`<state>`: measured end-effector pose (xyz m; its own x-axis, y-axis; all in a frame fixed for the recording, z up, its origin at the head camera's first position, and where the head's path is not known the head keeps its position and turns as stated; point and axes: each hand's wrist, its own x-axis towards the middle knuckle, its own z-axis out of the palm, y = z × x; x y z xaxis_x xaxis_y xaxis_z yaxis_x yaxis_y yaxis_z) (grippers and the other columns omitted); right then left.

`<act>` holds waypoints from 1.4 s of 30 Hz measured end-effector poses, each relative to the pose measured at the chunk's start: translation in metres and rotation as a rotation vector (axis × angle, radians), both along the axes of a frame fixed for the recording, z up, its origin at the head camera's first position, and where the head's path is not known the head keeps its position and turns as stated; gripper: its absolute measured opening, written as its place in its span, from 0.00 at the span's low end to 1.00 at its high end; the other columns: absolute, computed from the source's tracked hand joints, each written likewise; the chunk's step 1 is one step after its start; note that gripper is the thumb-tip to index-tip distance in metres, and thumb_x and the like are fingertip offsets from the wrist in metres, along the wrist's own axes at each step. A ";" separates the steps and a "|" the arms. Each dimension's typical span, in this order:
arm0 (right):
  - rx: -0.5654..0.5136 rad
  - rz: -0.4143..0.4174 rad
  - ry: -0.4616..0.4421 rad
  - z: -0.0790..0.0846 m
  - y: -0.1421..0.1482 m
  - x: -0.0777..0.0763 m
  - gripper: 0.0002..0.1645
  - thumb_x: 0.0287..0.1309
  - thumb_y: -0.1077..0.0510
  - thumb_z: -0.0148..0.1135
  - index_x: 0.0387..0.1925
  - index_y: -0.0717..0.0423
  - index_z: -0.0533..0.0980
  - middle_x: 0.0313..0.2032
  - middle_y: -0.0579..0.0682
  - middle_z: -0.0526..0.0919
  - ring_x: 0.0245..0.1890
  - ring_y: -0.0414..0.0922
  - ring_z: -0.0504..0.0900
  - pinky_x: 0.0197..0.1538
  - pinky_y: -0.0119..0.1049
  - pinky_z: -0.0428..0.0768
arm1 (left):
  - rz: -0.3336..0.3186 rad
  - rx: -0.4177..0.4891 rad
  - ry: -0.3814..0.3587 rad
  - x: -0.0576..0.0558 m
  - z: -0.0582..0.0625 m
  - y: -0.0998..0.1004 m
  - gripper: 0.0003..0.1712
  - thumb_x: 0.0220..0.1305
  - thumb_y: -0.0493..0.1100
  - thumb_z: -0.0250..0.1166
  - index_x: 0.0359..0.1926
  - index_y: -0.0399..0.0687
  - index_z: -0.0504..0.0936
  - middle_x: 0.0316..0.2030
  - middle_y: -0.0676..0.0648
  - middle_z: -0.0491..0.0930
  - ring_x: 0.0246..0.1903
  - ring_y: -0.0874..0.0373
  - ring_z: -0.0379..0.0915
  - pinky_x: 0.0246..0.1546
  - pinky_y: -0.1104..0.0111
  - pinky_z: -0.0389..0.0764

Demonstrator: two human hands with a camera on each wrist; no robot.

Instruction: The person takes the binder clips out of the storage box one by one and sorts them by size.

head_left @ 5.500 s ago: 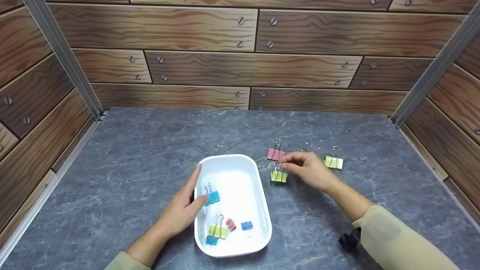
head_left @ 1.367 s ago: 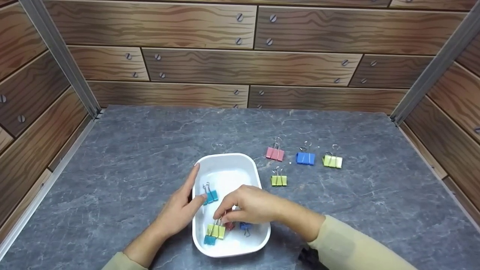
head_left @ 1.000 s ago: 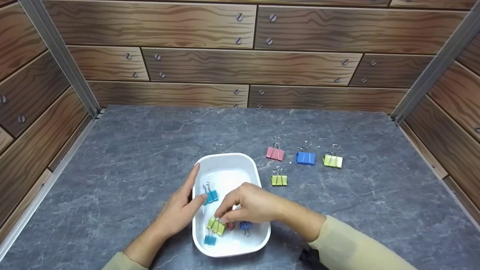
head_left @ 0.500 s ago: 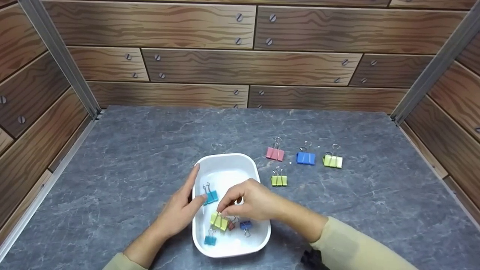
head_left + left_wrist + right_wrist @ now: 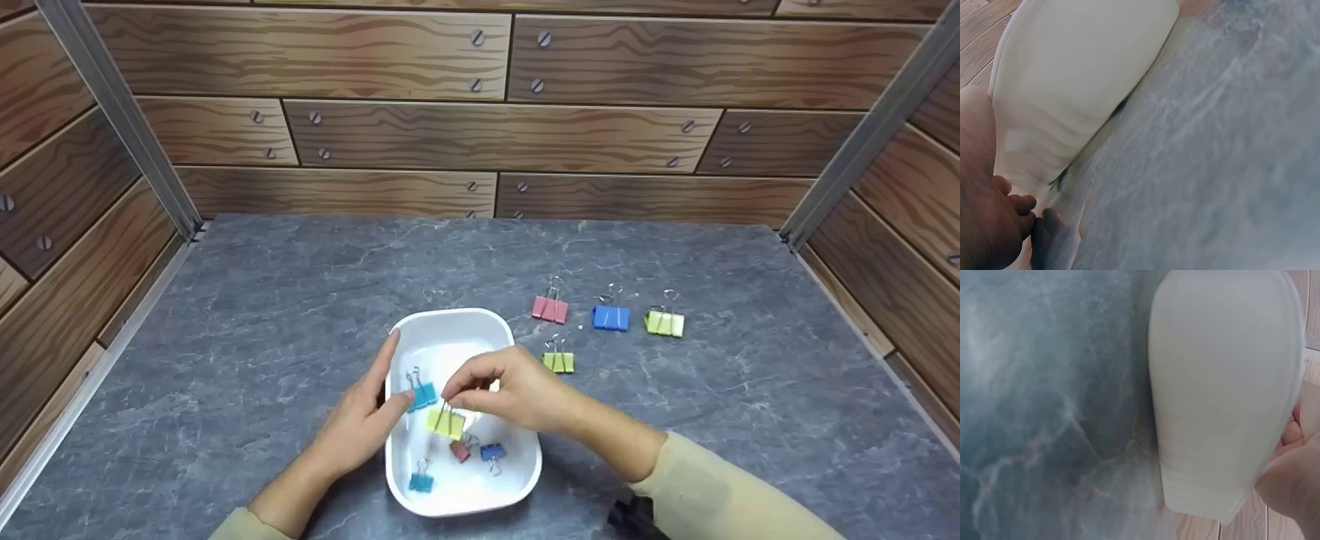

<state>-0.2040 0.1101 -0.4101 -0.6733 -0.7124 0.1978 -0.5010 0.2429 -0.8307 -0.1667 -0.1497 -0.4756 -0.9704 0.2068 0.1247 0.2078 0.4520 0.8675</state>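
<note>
Lime clip (image 5: 446, 425) raised, R fingers (image 5: 472, 368) pinching wire arms (image 5: 441, 410), L fingers (image 5: 381, 366) gripping rounded glossy tray (image 5: 487, 493)

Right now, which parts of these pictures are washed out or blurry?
Head view: the floor of the white tray is washed out, and a highlight whitens the right end of the rightmost green clip; left wrist view: the tabletop looks soft; right wrist view: the tabletop is blurred, with a pale patch at left.

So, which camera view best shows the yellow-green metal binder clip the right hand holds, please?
The head view: the right hand pinches the clip there, its body uncovered. Neither wrist view shows it.
</note>
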 end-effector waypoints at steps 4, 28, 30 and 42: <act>-0.007 -0.033 0.012 0.009 0.009 -0.002 0.06 0.68 0.60 0.72 0.42 0.51 0.91 0.38 0.40 0.91 0.36 0.38 0.82 0.42 0.32 0.81 | -0.002 0.008 0.003 0.000 -0.001 -0.001 0.47 0.77 0.45 0.60 0.87 0.62 0.46 0.82 0.43 0.56 0.77 0.48 0.57 0.73 0.47 0.64; -0.088 -0.340 -0.004 0.044 0.120 -0.038 0.09 0.68 0.65 0.69 0.48 0.65 0.87 0.42 0.58 0.89 0.38 0.42 0.87 0.43 0.34 0.87 | -0.003 0.012 -0.024 -0.002 0.000 0.000 0.47 0.78 0.46 0.58 0.87 0.65 0.44 0.83 0.46 0.51 0.79 0.48 0.53 0.73 0.48 0.64; -0.072 -0.365 -0.005 0.041 0.128 -0.040 0.10 0.69 0.66 0.69 0.48 0.66 0.86 0.42 0.59 0.89 0.38 0.41 0.87 0.44 0.34 0.87 | 0.001 0.012 -0.029 -0.002 0.000 0.000 0.47 0.78 0.46 0.58 0.87 0.65 0.44 0.83 0.47 0.51 0.80 0.48 0.51 0.75 0.47 0.60; 0.019 -0.469 -0.039 0.021 0.167 -0.047 0.12 0.70 0.61 0.69 0.50 0.64 0.87 0.44 0.57 0.89 0.40 0.43 0.87 0.43 0.31 0.85 | 0.012 0.001 -0.031 0.000 0.001 0.002 0.47 0.76 0.45 0.59 0.87 0.66 0.46 0.83 0.48 0.52 0.80 0.49 0.52 0.76 0.47 0.59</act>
